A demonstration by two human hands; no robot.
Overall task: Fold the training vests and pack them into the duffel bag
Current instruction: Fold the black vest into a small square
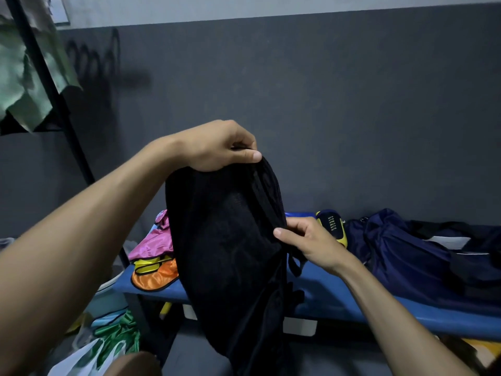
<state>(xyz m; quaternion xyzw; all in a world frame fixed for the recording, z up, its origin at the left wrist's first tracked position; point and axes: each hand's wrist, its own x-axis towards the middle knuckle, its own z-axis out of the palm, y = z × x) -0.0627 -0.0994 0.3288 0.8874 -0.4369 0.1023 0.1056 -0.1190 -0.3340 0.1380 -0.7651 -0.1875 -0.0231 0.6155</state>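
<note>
Black vest (pixel 230 240) of thin mesh hangs in the air in front of the person, in the middle of the view. The left hand (pixel 217 147) pinches its top edge between thumb and curled fingers, up at about 12 o'clock from the cloth. The right hand (pixel 306 241) pinches the vest's side edge at about 3 o'clock, thumb on top and fingers curled behind. The vest drops down past the blue bench (pixel 352 308) toward the floor.

On the bench at 9 o'clock from the vest lies a heap of vests: a pink vest (pixel 151 240), a yellow vest (pixel 149 263) and an orange vest (pixel 157 278). At 3 o'clock, past the right hand, sits a yellow and dark shoe (pixel 334 223). Just beside it, farther right, lies the dark blue duffel bag (pixel 406 253), soft and crumpled. Below the bench at 7 o'clock is a green vest (pixel 116 332) with a white plastic bag (pixel 81 359).
</note>
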